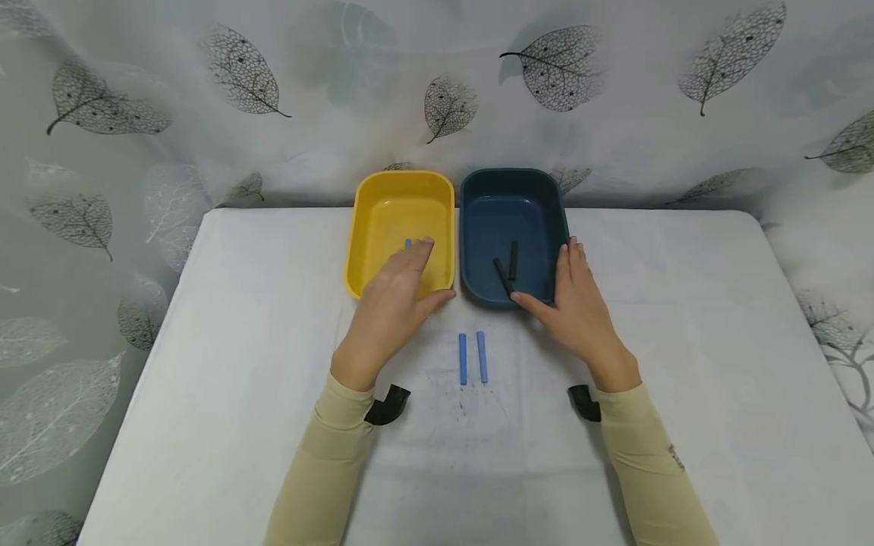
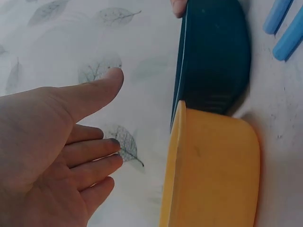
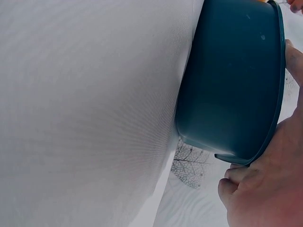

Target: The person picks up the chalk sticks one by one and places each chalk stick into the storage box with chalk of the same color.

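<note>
Two trays, smooth glossy plastic, rounded corners, lipped rims: yellow tray on the left, navy tray just beside it on the right. Both stand at the far edge of a table under white cloth, lightly creased, with dark specks and smudges near the middle. Sticks are slim, straight, matte, blunt-ended.

Two blue sticks lie on the cloth in front of the trays, near each other but apart. Left one: long axis near-to-far, about straight. Right one: same way, far end tipped slightly left. Third blue stick is in the yellow tray, mostly hidden behind the hand; its axis can't be told.

Two black sticks in the navy tray: one points near-to-far, the other slants, far end to the left. Near ends close; contact unclear.

Left hand is over the yellow tray, fingers loosely extended, thumb spread, nothing held. Right hand grips the navy tray's near right corner, thumb at the near rim, fingers along the right side. Leaf-print curtain behind.
</note>
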`<state>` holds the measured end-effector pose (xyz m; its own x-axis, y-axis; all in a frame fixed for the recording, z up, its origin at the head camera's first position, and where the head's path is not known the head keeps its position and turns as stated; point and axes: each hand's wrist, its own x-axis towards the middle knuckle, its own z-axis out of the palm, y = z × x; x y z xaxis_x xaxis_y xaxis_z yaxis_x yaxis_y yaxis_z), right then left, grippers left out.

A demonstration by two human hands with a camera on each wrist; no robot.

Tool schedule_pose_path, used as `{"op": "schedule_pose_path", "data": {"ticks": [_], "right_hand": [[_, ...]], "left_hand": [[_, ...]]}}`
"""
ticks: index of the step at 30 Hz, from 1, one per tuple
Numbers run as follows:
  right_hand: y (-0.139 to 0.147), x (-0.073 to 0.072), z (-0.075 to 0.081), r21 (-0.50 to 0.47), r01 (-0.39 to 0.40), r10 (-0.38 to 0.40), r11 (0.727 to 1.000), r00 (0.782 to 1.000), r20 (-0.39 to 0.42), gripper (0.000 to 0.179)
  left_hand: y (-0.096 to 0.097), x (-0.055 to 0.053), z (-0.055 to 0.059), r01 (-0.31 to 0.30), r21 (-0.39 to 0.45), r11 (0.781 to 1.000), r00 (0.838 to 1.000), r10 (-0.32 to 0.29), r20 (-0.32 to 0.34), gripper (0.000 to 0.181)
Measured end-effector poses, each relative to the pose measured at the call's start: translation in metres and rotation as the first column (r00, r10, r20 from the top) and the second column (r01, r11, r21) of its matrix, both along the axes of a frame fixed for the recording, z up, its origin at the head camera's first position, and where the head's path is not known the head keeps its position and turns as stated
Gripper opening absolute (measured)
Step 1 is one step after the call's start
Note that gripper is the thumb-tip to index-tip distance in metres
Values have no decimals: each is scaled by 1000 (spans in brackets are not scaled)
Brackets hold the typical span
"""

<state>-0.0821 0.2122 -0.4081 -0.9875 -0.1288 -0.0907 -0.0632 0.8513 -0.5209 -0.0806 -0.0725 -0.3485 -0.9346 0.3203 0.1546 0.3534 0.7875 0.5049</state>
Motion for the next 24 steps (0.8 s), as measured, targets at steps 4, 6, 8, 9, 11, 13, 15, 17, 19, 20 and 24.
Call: {"op": "schedule_pose_path", "data": {"ticks": [4, 6, 8, 9, 11, 13, 15, 17, 19, 20, 24], "right_hand": [[0, 0, 1, -6, 1, -1, 1000, 1000, -1, 116], [0, 0, 1, -6, 1, -1, 1000, 1000, -2, 116], [-1, -1, 1, -6, 1, -1, 1000, 1000, -3, 116], [-1, -1, 0, -7, 1, -1, 1000, 1000, -3, 116], [-1, -1, 0, -8, 0, 0, 1000, 1000, -3, 116], [-1, -1, 0, -8, -1, 1, 1000, 1000, -2, 116], [-1, -1, 0, -6, -2, 2, 1000, 1000, 0, 116], [-2, -1, 0, -6, -3, 3, 1000, 1000, 1, 116], [-2, -1, 1, -7, -3, 3, 1000, 1000, 4, 116], [-2, 0, 1, -6, -3, 3, 1000, 1000, 4, 116], [-1, 0, 2, -5, -2, 2, 1000, 1000, 6, 115]], "left_hand": [[-9, -4, 0, -33, 7, 999, 999, 32, 37, 78], [-16, -7, -1, -52, 2, 999, 998, 52, 42, 78], [-24, -10, -2, -71, -5, 997, 996, 71, 52, 81], [-28, -12, -3, -78, -8, 997, 995, 78, 60, 83], [-37, -14, -4, -89, -10, 996, 993, 89, 79, 88], [-46, -17, -6, -98, -7, 995, 989, 98, 106, 92], [-55, -19, -8, -109, -4, 994, 986, 108, 130, 96], [-62, -22, -11, -124, -3, 992, 981, 123, 148, 102], [-68, -25, -14, -139, -2, 990, 976, 137, 167, 110], [-70, -26, -16, -146, 5, 989, 974, 143, 174, 114], [-74, -31, -26, -167, 27, 986, 967, 159, 200, 134]]}}
